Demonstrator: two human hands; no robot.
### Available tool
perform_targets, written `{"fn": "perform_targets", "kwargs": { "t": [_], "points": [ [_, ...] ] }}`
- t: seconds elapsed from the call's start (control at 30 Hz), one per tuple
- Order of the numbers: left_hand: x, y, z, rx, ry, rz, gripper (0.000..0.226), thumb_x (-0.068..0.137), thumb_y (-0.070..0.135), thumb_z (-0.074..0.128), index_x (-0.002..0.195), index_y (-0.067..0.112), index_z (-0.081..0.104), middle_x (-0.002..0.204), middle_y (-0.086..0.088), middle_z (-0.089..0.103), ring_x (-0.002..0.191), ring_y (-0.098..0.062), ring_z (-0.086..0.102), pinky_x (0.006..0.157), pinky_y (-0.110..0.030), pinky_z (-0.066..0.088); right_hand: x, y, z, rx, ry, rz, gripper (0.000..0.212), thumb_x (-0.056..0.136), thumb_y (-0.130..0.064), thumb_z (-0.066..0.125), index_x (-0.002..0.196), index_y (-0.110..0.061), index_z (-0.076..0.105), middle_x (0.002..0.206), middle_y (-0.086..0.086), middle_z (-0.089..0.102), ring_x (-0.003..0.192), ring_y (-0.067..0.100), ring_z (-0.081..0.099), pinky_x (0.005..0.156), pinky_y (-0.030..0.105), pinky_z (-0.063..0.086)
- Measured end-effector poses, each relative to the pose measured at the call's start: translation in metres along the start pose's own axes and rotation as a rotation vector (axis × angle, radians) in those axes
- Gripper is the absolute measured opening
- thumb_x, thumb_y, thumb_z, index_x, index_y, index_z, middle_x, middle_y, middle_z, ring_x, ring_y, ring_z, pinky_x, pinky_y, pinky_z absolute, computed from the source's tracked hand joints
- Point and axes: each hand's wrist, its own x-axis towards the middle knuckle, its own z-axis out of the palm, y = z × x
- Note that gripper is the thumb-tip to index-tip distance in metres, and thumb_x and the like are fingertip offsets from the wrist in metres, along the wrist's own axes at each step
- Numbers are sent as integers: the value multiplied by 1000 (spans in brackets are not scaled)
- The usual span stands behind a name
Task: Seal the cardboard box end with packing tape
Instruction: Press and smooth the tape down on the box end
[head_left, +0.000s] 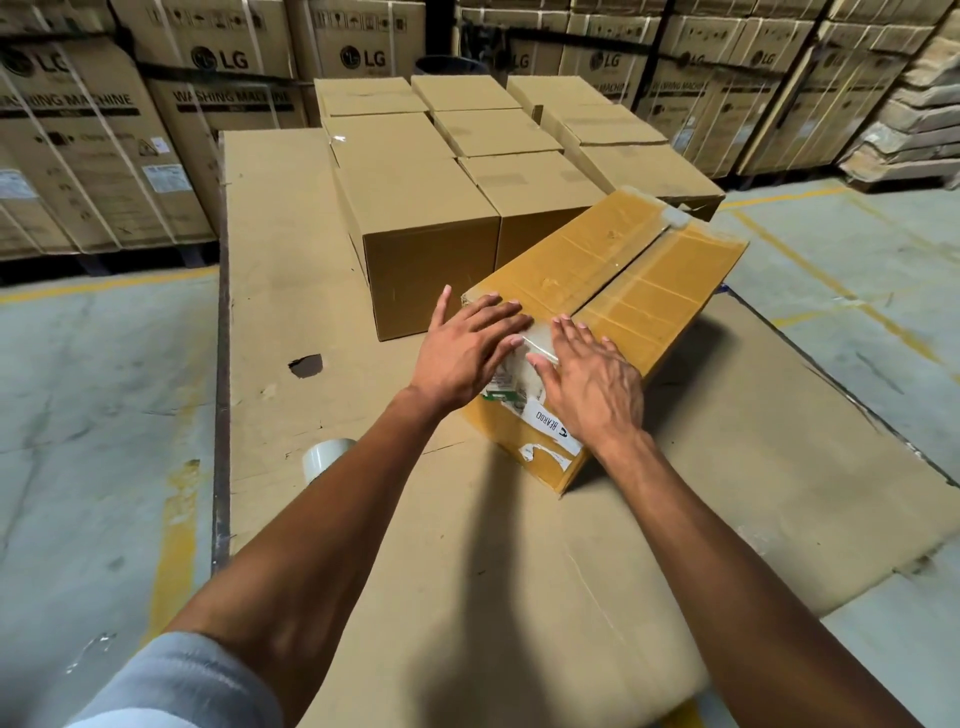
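yellow cardboard box (613, 312) lies angled on the flattened cardboard sheet (291, 249). left hand (462, 353) and right hand (587, 384) are both flat and spread on its near top edge, gripping nothing, pressing clear tape (540, 338) at the seam. tape roll (324, 460) sits apart (left, idle). best to rub outward from the seam, then down over the end face.

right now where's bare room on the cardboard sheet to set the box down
Free: the sheet left of the stacked boxes, past the hole; also the near stretch between the forearms. Crowded: behind the box, and by the tape roll.
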Motion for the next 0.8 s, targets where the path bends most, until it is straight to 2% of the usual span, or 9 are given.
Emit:
{"fn": "perform_targets", "kwargs": {
  "t": [0.1,0.23,0.4,0.47,0.57,0.67,0.8],
  "points": [
    [3,-2,1,49,9,-3,53,114,59,30,158,40,53,165,10,52,158,-17,41,132,-64,7,-1,-8,-2,9,27,71,72,109,-61,11,162,-18,34,168,2,35,156,23,33,125,46,29],
    [-5,-2,15,9,18,-11,56,111,60,41,164,41,43,174,6,38,165,-20,26,133,-64,8,-7,-13,2,-40,26,88,70,108,-60,22,163,-19,31,170,1,30,157,24,30,124,47,28],
    [-4,-11,14,-18,-10,26,63,107,52,59,166,40,39,175,5,35,167,-21,21,134,-64,5,-5,-8,5,-85,-8,44,76,105,-59,37,166,-16,21,173,3,21,159,23,24,126,45,26],
    [-2,-12,12,-31,-10,29,59,109,58,52,164,40,42,174,7,37,166,-19,24,134,-63,3,-5,-9,5,-78,-1,53,75,106,-61,31,166,-16,22,173,4,22,159,23,25,126,45,26],
    [0,-3,13,-103,46,-48,50,113,59,40,156,39,56,167,8,49,162,-16,34,134,-61,6,-4,-13,3,-7,21,102,69,110,-58,14,164,-18,29,171,1,29,158,22,28,126,44,24],
    [1,3,19,-139,117,-99,45,112,54,44,149,37,64,160,8,57,158,-16,41,133,-62,13,-4,-15,2,-14,44,98,65,111,-56,16,162,-19,34,169,1,33,156,24,33,125,45,27],
    [-2,-4,26,-141,114,-56,46,111,49,54,155,38,57,166,6,51,161,-18,35,133,-65,10,-4,-11,5,-35,26,63,65,110,-55,26,163,-17,31,169,2,32,156,23,32,124,45,28]
  ]
}}
